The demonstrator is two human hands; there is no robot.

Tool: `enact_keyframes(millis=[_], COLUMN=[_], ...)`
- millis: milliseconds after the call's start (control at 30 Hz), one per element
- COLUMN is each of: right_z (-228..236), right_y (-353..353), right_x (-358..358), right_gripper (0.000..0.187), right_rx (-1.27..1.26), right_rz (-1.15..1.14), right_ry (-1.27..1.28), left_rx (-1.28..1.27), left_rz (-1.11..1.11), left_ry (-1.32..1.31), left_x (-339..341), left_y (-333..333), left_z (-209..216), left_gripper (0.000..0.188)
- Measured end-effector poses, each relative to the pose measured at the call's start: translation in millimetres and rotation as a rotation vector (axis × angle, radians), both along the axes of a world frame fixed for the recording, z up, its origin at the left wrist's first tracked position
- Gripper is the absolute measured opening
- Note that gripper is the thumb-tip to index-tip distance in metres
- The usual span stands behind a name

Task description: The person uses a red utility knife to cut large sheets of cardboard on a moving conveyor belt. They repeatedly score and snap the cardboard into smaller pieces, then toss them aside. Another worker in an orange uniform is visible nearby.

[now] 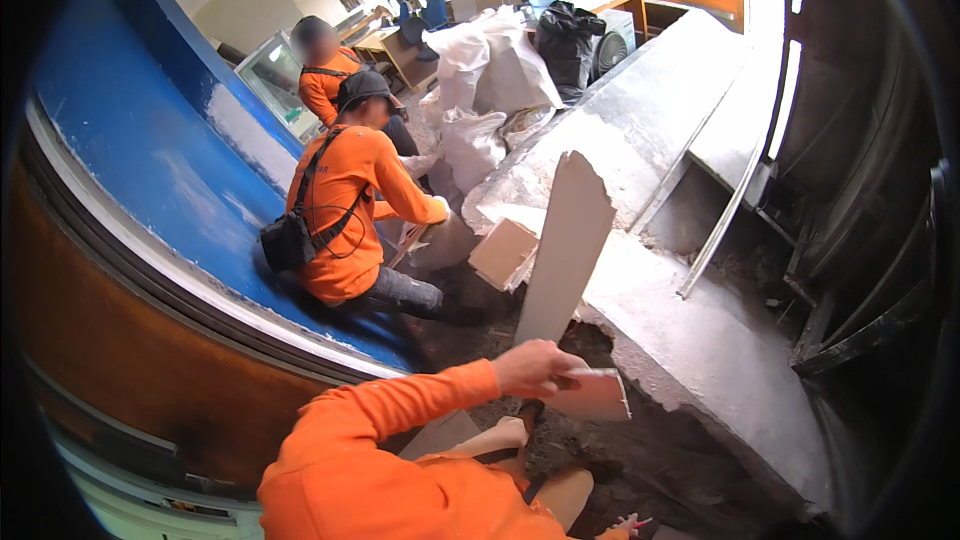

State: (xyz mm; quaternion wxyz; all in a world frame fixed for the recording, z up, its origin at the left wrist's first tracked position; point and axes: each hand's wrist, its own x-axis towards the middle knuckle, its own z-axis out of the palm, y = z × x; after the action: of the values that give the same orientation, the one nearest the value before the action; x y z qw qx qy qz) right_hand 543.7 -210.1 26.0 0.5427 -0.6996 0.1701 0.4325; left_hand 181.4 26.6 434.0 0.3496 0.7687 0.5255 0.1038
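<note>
My left hand (540,368) is closed on the edge of a broken board piece (590,395), pale with a jagged white end. Behind it a tall, pale broken board (568,240) stands tilted with a ragged top. At the bottom edge only part of my right hand (628,523) shows, with its fingers bent. A small red and white thing is at these fingers, too small to name. Between my arms are my bent legs, low over dark, debris-strewn ground.
A co-worker in orange (350,210) crouches ahead, a gloved hand near a pale board (503,252); another person (325,80) is behind. White sacks (475,145) and a black bag (568,45) are farther off. A broken slab (690,340) and metal bars (725,215) lie to the right, a blue wall (150,140) left.
</note>
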Motion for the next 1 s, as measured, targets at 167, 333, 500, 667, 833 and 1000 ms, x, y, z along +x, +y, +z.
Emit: enact_keyframes(millis=[167, 333, 500, 667, 833, 1000], right_z=[52, 104, 77, 25, 50, 54], right_y=[21, 61, 90, 102, 123, 136], right_x=[24, 43, 87, 107, 78, 72], right_gripper=[0.05, 0.059, 0.053, 0.032, 0.033, 0.029], right_rx=[0.076, 0.125, 0.574, 1.041, 0.612, 0.374], right_rz=[-0.118, -0.185, -0.023, 0.197, 0.121, 0.207], right_ry=[0.137, 0.229, 0.268, 0.422, 0.333, 0.256], left_rx=[-0.12, -0.363, -0.428, -0.333, -0.03, -0.004], left_rz=[0.291, 0.654, 0.818, 0.924, 1.154, 1.319], left_ry=[-0.507, -0.775, -1.036, -0.982, -0.577, -0.075], left_x=[7, -12, -44, -72, -99, -137], left_y=[-19, -60, -108, -128, -128, -129], left_z=[62, 88, 66, 26, -38, -117], left_gripper=[0.026, 0.031, 0.031, 0.033, 0.04, 0.062])
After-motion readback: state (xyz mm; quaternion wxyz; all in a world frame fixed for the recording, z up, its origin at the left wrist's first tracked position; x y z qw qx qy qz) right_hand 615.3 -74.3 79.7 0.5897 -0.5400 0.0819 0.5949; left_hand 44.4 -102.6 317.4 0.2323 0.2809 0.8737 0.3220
